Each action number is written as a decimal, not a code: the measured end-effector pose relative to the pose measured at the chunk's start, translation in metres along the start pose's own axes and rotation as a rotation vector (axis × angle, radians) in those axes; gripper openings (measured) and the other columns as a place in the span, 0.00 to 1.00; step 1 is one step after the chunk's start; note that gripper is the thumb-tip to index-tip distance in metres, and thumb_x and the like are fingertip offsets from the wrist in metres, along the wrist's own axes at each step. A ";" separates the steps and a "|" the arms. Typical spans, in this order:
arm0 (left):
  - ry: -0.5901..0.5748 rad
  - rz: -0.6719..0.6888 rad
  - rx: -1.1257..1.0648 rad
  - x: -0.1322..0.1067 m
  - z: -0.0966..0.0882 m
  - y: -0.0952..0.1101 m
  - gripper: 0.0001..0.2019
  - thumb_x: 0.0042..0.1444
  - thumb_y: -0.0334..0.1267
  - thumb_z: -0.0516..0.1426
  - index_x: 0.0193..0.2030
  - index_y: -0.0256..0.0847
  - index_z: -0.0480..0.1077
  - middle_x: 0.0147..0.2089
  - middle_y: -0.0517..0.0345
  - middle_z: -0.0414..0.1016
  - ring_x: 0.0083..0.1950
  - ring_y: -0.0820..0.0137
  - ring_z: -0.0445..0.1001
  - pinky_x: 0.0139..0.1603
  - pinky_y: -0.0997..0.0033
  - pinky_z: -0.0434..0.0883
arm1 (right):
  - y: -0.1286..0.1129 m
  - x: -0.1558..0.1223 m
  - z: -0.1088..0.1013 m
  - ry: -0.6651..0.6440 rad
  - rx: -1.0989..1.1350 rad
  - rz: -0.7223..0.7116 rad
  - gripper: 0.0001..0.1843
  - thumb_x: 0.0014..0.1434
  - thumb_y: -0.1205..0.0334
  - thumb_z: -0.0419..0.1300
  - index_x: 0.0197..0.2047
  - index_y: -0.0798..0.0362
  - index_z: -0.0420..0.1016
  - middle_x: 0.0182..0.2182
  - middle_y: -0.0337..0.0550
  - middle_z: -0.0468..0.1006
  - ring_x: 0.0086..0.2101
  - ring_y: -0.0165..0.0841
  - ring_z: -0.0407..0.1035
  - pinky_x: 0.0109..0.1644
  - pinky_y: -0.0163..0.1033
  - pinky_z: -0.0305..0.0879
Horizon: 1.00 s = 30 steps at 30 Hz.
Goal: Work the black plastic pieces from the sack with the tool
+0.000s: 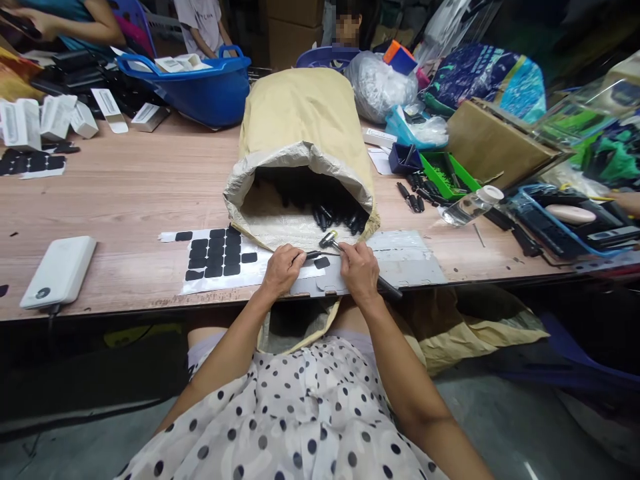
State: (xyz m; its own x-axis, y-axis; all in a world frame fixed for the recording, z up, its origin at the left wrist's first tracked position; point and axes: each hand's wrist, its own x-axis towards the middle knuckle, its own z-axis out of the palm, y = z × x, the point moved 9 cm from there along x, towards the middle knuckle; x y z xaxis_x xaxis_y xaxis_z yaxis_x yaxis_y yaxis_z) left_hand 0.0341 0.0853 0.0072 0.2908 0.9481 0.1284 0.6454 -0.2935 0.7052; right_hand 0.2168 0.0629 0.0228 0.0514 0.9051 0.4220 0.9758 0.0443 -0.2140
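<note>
My left hand [284,268] is closed on a small black cylindrical piece [313,255], whose end points right, over the grey board [410,257]. In my right hand [360,267] is a small hammer [329,240]; its metal head sits just above the black piece and its dark handle runs out below my fist. Beyond both hands lies a tan woven sack [305,100] with its mouth towards me, holding several black pieces [327,217] of similar look. A sheet of black stickers [215,253] lies left of my left hand.
A white power bank [60,272] with a cable lies on the left. Further back stand a blue basin [200,90] and white boxes [60,117]. On the right are a green tray [450,175], a clear bottle [470,205] and a blue basket [575,227]. Other people are across the table.
</note>
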 end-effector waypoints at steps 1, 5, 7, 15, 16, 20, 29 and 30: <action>-0.001 0.002 0.006 0.000 0.000 0.000 0.14 0.66 0.38 0.48 0.34 0.43 0.72 0.38 0.55 0.75 0.45 0.63 0.72 0.51 0.61 0.69 | 0.001 -0.001 0.002 0.005 -0.013 0.007 0.18 0.65 0.66 0.53 0.51 0.47 0.80 0.36 0.47 0.73 0.38 0.39 0.63 0.40 0.40 0.58; -0.009 0.015 0.028 -0.001 0.000 0.001 0.16 0.67 0.39 0.46 0.29 0.44 0.66 0.35 0.55 0.72 0.42 0.64 0.70 0.49 0.62 0.68 | -0.001 -0.007 0.004 0.023 -0.043 0.028 0.17 0.65 0.66 0.54 0.51 0.47 0.80 0.38 0.48 0.73 0.38 0.39 0.62 0.39 0.41 0.55; -0.010 0.023 0.027 -0.001 0.000 0.002 0.16 0.67 0.39 0.46 0.28 0.44 0.64 0.35 0.55 0.71 0.42 0.64 0.69 0.49 0.62 0.68 | -0.003 -0.008 0.004 0.027 -0.049 0.026 0.16 0.65 0.65 0.54 0.51 0.47 0.80 0.38 0.48 0.73 0.38 0.39 0.61 0.39 0.41 0.54; 0.013 0.052 -0.049 -0.001 -0.003 0.003 0.16 0.66 0.40 0.46 0.25 0.44 0.57 0.30 0.56 0.67 0.37 0.65 0.66 0.43 0.63 0.66 | -0.003 -0.008 0.004 0.040 -0.035 0.032 0.16 0.65 0.66 0.54 0.50 0.48 0.79 0.37 0.47 0.71 0.38 0.39 0.59 0.39 0.40 0.53; 0.020 0.054 -0.070 -0.002 -0.006 0.006 0.16 0.66 0.40 0.47 0.24 0.44 0.56 0.30 0.57 0.66 0.36 0.65 0.66 0.42 0.63 0.66 | -0.003 -0.007 0.004 0.044 -0.034 0.031 0.16 0.65 0.66 0.54 0.50 0.48 0.79 0.37 0.47 0.71 0.38 0.39 0.59 0.39 0.40 0.53; -0.035 0.058 -0.238 -0.019 -0.018 0.023 0.16 0.66 0.43 0.47 0.27 0.43 0.62 0.29 0.58 0.69 0.34 0.68 0.68 0.39 0.67 0.67 | -0.004 -0.007 0.004 0.051 -0.028 0.027 0.16 0.65 0.66 0.54 0.50 0.48 0.79 0.37 0.47 0.71 0.38 0.39 0.59 0.40 0.40 0.53; -0.572 -0.078 -0.029 -0.096 0.010 0.017 0.08 0.59 0.39 0.55 0.38 0.42 0.76 0.30 0.58 0.78 0.31 0.65 0.75 0.32 0.70 0.66 | -0.004 -0.007 0.005 0.046 -0.024 0.032 0.15 0.64 0.66 0.54 0.50 0.48 0.79 0.37 0.47 0.71 0.38 0.39 0.59 0.40 0.41 0.53; -0.547 -0.096 0.063 -0.100 0.013 0.008 0.08 0.58 0.38 0.56 0.39 0.42 0.76 0.32 0.55 0.79 0.34 0.62 0.77 0.34 0.68 0.67 | -0.005 -0.007 0.005 0.044 -0.026 0.033 0.16 0.64 0.66 0.54 0.50 0.48 0.79 0.37 0.47 0.71 0.38 0.39 0.59 0.40 0.41 0.53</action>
State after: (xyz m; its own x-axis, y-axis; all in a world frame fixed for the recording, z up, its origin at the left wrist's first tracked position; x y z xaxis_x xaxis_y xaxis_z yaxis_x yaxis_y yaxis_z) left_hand 0.0196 -0.0130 -0.0092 0.5416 0.7746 -0.3268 0.7233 -0.2312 0.6507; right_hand 0.2110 0.0581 0.0165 0.0928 0.8864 0.4536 0.9786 0.0030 -0.2060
